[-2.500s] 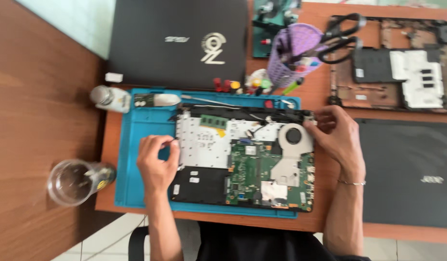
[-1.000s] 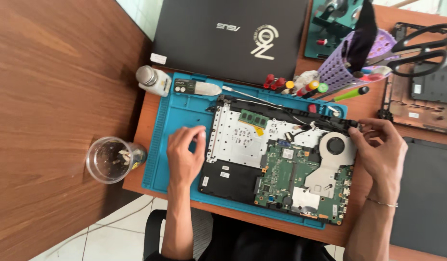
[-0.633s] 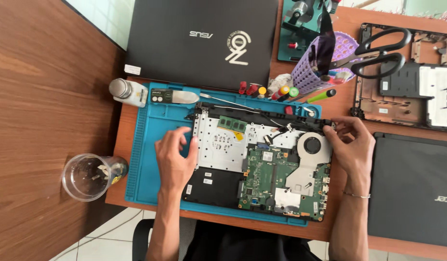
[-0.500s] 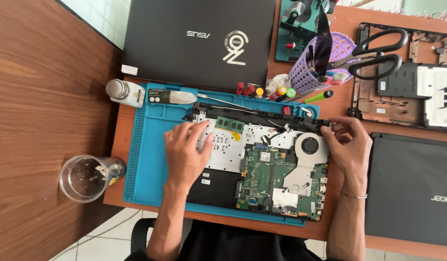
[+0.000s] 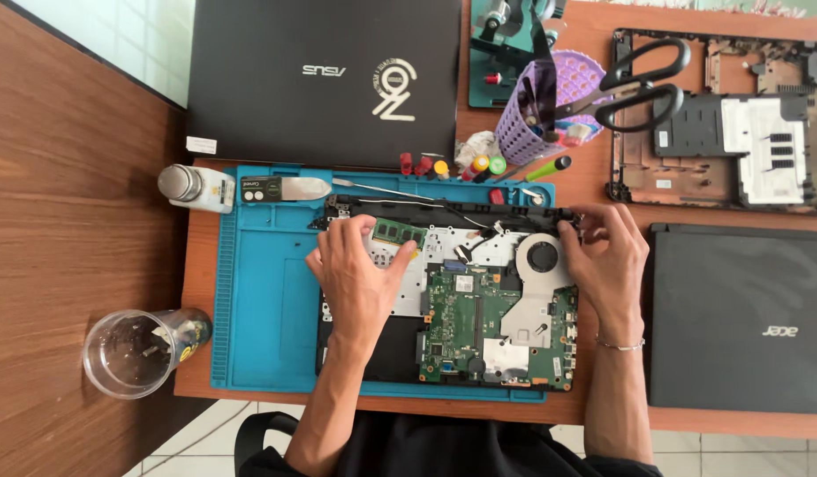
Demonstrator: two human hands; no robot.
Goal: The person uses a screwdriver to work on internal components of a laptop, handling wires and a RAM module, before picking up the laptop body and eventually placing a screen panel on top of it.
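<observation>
Both hands: left hand [image 5: 360,278] flat, right hand [image 5: 607,261] curled on opened laptop [image 5: 479,300].

Repair wkshop: opened laptop [image 5: 461,300], tool cup [image 5: 550,110].

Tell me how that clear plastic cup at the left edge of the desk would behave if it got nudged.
The clear plastic cup lies on its side, so it would probably roll. It looks thin-walled and nearly empty, so likely light and easy to shift. It sits at the corner of the desk, so a push might send it over the edge.

Blue mat [image 5: 258,318], green board [image 5: 466,309], purple basket [image 5: 559,97], prob. plastic.
</observation>
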